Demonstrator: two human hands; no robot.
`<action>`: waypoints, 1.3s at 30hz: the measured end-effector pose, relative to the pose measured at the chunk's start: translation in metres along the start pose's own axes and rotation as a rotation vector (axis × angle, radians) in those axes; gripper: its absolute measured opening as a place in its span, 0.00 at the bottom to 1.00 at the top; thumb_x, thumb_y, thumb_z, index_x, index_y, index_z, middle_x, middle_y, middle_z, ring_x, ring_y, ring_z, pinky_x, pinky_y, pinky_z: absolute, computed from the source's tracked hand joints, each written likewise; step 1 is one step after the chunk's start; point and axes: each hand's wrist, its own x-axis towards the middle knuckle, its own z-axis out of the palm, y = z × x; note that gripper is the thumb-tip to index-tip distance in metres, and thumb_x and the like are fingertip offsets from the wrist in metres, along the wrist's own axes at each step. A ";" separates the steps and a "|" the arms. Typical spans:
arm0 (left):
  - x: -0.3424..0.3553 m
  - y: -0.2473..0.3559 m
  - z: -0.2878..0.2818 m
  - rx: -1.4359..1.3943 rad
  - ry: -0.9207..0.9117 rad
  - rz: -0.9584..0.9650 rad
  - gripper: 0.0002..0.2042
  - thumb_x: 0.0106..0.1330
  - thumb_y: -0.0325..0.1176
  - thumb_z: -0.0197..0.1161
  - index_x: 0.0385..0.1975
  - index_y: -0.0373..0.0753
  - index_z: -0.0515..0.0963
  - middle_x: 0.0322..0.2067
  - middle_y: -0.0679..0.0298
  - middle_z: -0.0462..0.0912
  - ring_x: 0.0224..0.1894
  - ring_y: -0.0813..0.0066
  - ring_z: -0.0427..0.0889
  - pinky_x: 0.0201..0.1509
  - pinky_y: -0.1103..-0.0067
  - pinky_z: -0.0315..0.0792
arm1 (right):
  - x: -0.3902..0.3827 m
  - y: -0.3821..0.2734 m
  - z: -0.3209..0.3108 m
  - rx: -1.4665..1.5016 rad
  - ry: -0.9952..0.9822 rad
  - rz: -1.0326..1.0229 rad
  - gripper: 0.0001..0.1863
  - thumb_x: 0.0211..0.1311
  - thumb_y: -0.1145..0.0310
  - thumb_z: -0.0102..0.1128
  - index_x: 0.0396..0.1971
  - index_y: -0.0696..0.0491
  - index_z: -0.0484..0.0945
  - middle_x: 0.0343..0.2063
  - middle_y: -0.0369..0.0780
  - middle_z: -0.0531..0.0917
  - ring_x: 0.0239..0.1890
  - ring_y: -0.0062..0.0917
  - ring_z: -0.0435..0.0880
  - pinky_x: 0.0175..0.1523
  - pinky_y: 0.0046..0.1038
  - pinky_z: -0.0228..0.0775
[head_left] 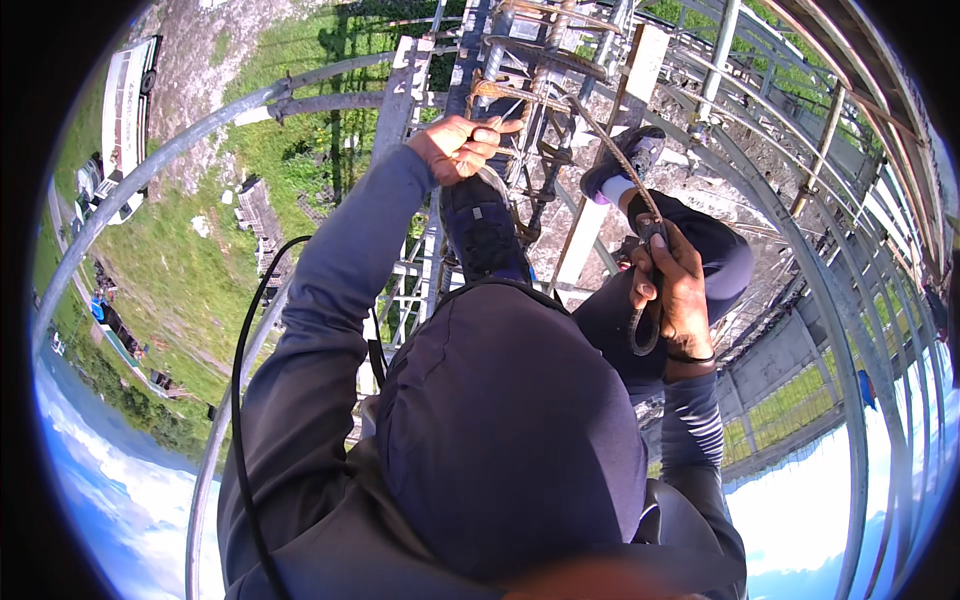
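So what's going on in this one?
A person is amid a metal framework outdoors, with both hands raised in front of them. The right hand grips a brownish rope that runs up toward the poles, with a dark loop hanging below the fingers. The left hand is curled beside an orange-brown cord at a metal pole; whether it grips the cord is unclear.

Grey sleeves (345, 240), dark trousers (715, 245) and a thin dark wristband (690, 359) are worn.
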 end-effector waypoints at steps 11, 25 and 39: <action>0.001 -0.019 0.020 0.518 0.243 0.156 0.18 0.81 0.46 0.51 0.48 0.35 0.78 0.34 0.66 0.79 0.28 0.82 0.77 0.38 0.78 0.80 | -0.012 -0.017 0.016 0.035 -0.056 0.129 0.18 0.81 0.63 0.47 0.60 0.60 0.67 0.23 0.33 0.66 0.14 0.12 0.62 0.18 0.19 0.65; 0.122 -0.095 0.059 -0.314 -0.415 0.588 0.31 0.70 0.59 0.55 0.65 0.44 0.69 0.63 0.59 0.77 0.67 0.61 0.76 0.75 0.57 0.70 | -0.004 -0.111 0.031 -0.490 -0.152 0.233 0.17 0.75 0.61 0.59 0.53 0.56 0.69 0.21 0.30 0.65 0.13 0.10 0.61 0.18 0.20 0.64; 0.134 -0.086 0.071 -0.342 -0.235 0.664 0.15 0.78 0.47 0.53 0.44 0.40 0.78 0.49 0.61 0.85 0.56 0.63 0.84 0.68 0.63 0.77 | 0.049 -0.163 0.017 -2.645 -0.217 -0.738 0.10 0.65 0.66 0.61 0.43 0.49 0.74 0.22 0.39 0.79 0.26 0.34 0.85 0.29 0.38 0.73</action>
